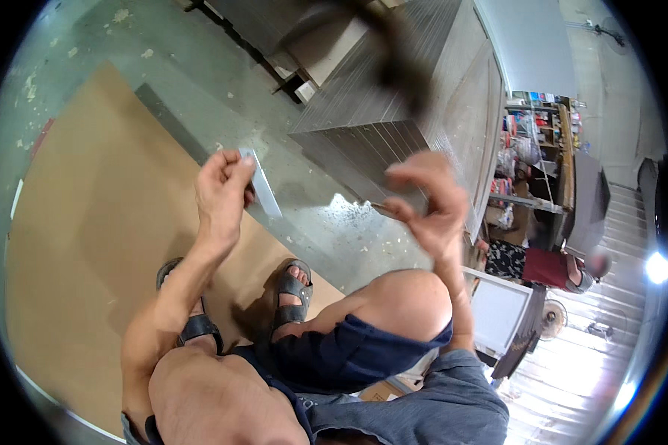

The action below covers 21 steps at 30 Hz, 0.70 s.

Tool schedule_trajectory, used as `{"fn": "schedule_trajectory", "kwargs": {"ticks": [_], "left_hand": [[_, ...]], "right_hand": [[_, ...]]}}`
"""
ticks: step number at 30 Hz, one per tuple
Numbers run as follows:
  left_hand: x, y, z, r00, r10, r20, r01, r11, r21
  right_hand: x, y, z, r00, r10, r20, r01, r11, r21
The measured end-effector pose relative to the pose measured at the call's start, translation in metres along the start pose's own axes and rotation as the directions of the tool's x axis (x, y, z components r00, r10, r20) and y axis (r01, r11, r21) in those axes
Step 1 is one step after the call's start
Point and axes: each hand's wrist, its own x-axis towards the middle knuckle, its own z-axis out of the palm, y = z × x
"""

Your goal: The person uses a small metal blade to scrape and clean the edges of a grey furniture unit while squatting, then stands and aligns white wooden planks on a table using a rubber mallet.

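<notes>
My left hand [221, 194] is closed on a flat, narrow, pale grey-white strip [265, 187], pinched near its upper end between thumb and fingers. The strip's lower end slants down to the right, free in the air. My right hand [434, 204] is raised on the other side, slightly blurred, with thumb and fingers curved apart and nothing visible between them. Below my left hand spreads a large brown sheet [89, 222], on which my sandalled feet [293, 293] rest. A tall stack of grey panels [371, 141] stands behind my right hand.
Green-grey floor [178, 59] with pale spots surrounds the sheet. A blurred dark object [401, 70] hangs across the top of the view. Cluttered shelves [531, 156], a person in a dark red top [545, 267] and a fan [553, 319] are at the right.
</notes>
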Motion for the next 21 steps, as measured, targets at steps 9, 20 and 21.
{"fn": "schedule_trajectory", "kwargs": {"ticks": [9, 20, 21], "left_hand": [[-0.074, -0.019, -0.009, 0.948, -0.157, 0.276, 0.182, 0.981, -0.067], [-0.07, -0.018, -0.033, 0.954, -0.172, 0.245, 0.193, 0.979, -0.063], [-0.071, -0.019, -0.034, 0.953, -0.177, 0.246, 0.197, 0.979, -0.058]], "right_hand": [[0.082, 0.008, -0.026, 0.977, -0.006, 0.212, 0.107, 0.878, -0.466], [0.1, 0.0, -0.02, 0.942, 0.038, 0.335, 0.114, 0.899, -0.423], [0.099, -0.006, -0.015, 0.919, -0.051, 0.391, 0.263, 0.819, -0.51]]}}
